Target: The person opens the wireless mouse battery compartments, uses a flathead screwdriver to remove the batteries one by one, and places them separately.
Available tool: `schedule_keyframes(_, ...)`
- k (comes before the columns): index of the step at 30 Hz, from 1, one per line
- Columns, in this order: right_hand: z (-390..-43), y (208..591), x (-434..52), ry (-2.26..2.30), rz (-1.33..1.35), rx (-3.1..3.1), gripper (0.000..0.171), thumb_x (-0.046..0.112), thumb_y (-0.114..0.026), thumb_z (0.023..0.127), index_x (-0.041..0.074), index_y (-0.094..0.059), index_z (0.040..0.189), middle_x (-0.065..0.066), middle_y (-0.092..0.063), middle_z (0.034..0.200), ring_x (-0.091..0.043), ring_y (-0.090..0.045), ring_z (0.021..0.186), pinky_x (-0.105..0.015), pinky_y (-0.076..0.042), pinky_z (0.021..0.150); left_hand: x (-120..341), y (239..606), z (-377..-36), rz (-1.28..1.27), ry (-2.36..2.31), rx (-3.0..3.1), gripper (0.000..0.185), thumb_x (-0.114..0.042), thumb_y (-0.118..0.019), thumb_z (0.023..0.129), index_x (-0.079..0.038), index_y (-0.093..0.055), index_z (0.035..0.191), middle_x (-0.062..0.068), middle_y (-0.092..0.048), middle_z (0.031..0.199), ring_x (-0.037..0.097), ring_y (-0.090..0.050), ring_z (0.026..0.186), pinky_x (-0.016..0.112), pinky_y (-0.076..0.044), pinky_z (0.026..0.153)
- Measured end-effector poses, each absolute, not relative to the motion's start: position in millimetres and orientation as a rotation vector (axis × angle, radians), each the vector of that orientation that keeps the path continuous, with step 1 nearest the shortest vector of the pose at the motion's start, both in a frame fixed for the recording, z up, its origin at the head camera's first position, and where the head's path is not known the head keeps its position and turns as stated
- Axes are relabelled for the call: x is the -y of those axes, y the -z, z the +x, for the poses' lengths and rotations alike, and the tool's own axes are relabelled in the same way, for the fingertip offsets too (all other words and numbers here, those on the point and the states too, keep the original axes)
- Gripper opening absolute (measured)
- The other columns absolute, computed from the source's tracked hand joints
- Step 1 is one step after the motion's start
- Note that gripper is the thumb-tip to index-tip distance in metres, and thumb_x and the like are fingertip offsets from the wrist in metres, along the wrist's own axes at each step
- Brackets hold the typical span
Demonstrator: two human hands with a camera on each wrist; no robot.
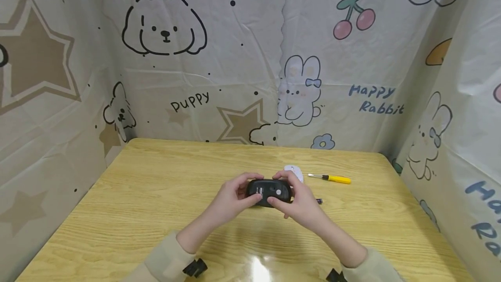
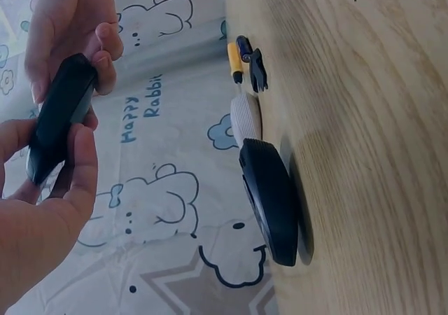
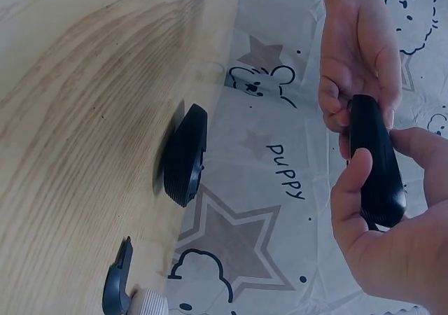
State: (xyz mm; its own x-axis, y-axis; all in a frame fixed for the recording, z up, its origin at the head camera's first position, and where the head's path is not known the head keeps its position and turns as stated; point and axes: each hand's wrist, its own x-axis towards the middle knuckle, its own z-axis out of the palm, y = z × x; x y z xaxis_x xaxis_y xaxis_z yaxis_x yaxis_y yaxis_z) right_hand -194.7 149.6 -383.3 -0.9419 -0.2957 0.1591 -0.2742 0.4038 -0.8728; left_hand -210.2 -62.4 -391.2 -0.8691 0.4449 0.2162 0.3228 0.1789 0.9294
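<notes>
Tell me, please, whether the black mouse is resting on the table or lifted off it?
Lifted: both hands hold the black mouse above the table, underside up; the wrist views show clear space beneath it.

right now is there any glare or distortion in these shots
Head view: a bright glare patch on the glossy table near the wrists, and wide-angle bending at the edges. Left wrist view: the left hand looms close and soft. Right wrist view: the black mouse is sharp, evenly lit.
</notes>
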Motion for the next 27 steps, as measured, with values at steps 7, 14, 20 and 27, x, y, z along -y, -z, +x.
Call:
schedule_keyframes(7,-194,384,-151,1.588,-0.5,-2.643,0.048,0.021,-0.075,0.081,0.02,-0.047,0.12,-0.011,-0.055,0.112,-0.018,-0.063,0.074,-0.033,-0.052,0.043,63,392,-210,0.823,-1.826,-2.23,0.054,-0.011,-0.076,0.079,-0.014,-0.054,0.129,0.013,-0.062,0.112,0.021,-0.064,0.097,0.025,-0.055,0.081)
schedule_keyframes(14,-184,366,-145,1.591,-0.48,-2.637,0.044,0.01,-0.072,0.082,0.011,-0.046,0.118,-0.015,-0.055,0.109,-0.018,-0.059,0.06,-0.029,-0.051,0.042,62,393,-211,0.819,-1.814,-2.233,0.06,-0.008,-0.078,0.076,-0.015,-0.053,0.13,0.014,-0.061,0.118,0.023,-0.063,0.102,0.024,-0.054,0.083)
schedule_keyframes(20,-195,385,-152,1.637,-0.5,-2.585,0.046,0.016,-0.074,0.082,0.014,-0.046,0.12,-0.014,-0.055,0.112,-0.017,-0.06,0.063,-0.03,-0.05,0.041,62,395,-212,0.808,-1.815,-2.232,0.06,-0.009,-0.078,0.076,-0.015,-0.054,0.13,0.014,-0.061,0.119,0.023,-0.063,0.102,0.024,-0.054,0.083)
schedule_keyframes(27,-195,384,-155,1.654,-0.516,-2.553,0.044,0.02,-0.074,0.082,0.018,-0.048,0.117,-0.011,-0.057,0.11,-0.016,-0.057,0.055,-0.03,-0.051,0.043,61,395,-212,0.796,-1.811,-2.223,0.059,-0.009,-0.079,0.075,-0.014,-0.054,0.129,0.013,-0.061,0.117,0.023,-0.063,0.102,0.024,-0.054,0.083)
